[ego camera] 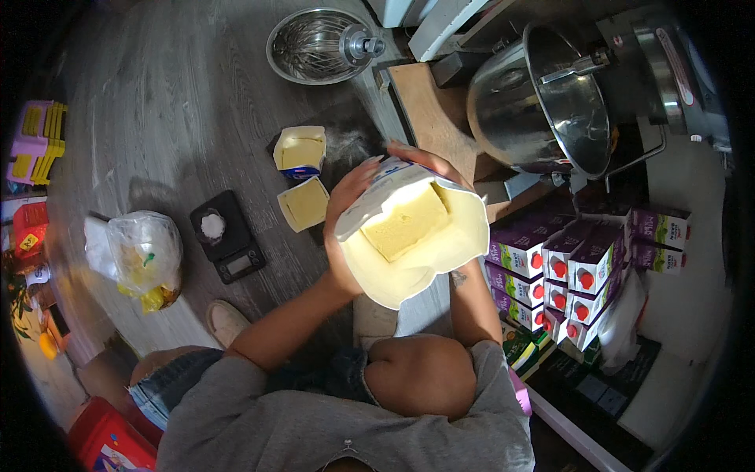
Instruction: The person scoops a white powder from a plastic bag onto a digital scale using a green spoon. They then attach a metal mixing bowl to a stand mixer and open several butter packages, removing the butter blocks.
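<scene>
Between my left hand [345, 215] and my right hand [433, 160] is a large carton [401, 277] with its top opened wide and tilted toward me. A pale yellow, solid-looking block [407, 221] fills its bottom, and thin yellow residue coats the inner walls. My left palm presses one side, while the right fingers wrap around the far side. Just beyond, on the floor, stand two more opened cartons, an upper one [299, 154] and a lower one [304, 203], both with pale yellow contents. To their left lies a black digital scale [239, 251] bearing a small clear container of white powder [213, 226].
A steel bowl [277, 65] holds a whisk attachment [312, 47]. At right, a stand mixer's steel bowl [507, 106] rises above stacked milk cartons [528, 236]. A tied plastic bag [147, 248] sits left; a red container [112, 436] is at lower left.
</scene>
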A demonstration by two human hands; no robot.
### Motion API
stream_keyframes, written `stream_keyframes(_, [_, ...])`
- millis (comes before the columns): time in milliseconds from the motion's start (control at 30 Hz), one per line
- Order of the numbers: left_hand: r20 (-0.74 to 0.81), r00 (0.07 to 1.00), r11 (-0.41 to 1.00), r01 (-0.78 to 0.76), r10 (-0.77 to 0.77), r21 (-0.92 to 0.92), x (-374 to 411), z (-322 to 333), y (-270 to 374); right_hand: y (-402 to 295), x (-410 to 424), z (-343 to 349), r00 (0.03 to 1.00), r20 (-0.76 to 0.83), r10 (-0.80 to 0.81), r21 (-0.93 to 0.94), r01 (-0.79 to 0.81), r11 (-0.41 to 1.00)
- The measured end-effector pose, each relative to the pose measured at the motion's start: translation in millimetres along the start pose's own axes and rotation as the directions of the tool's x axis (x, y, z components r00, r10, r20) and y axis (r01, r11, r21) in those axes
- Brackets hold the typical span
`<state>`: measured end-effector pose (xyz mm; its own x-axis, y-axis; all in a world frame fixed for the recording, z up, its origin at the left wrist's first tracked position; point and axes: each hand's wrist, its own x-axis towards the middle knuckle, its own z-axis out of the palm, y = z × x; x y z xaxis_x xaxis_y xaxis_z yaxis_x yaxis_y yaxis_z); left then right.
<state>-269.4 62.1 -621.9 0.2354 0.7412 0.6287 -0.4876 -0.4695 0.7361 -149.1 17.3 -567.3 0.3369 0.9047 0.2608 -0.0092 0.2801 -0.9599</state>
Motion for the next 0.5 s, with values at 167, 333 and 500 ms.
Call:
stream_keyframes(167, [0.02, 1.0, 0.99, 0.021, -0.025, 0.143, -1, 1, 8, -4, 6, -9, 0.999, 0.051, -0.019, -0.181, 0.028, 0.983])
stream_keyframes(333, [0.02, 0.999, 0.987, 0.041, -0.045, 0.156, 6, 0, 23, -5, 11, -5, 0.998, 0.056, -0.009, -0.21, 0.021, 0.977])
stream_keyframes(500, [0.011, 0.986, 0.963, 0.161, -0.167, 0.217, -3, 3, 26, 2, 15, -21, 0.987, 0.139, 0.084, 0.068, -0.094, 0.993])
